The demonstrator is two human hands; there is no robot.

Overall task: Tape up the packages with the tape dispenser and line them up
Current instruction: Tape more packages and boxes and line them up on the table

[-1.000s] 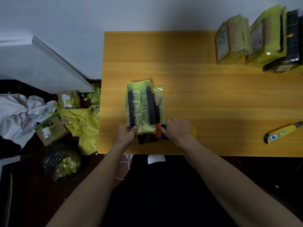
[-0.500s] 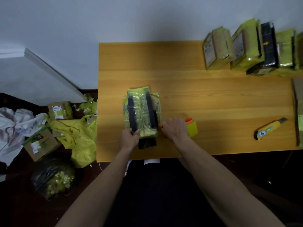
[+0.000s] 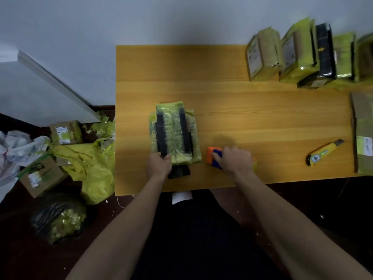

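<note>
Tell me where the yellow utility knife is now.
The yellow utility knife lies on the table, to the person's right, just left of a flat cardboard package at the right edge.

Both bare arms reach forward from the bottom of the view, spread apart like a V. The left hand has its fingers curled, with the thumb pressed on top of what it grips. The right hand is off to the side, palm down, its fingers bent around something.
</note>
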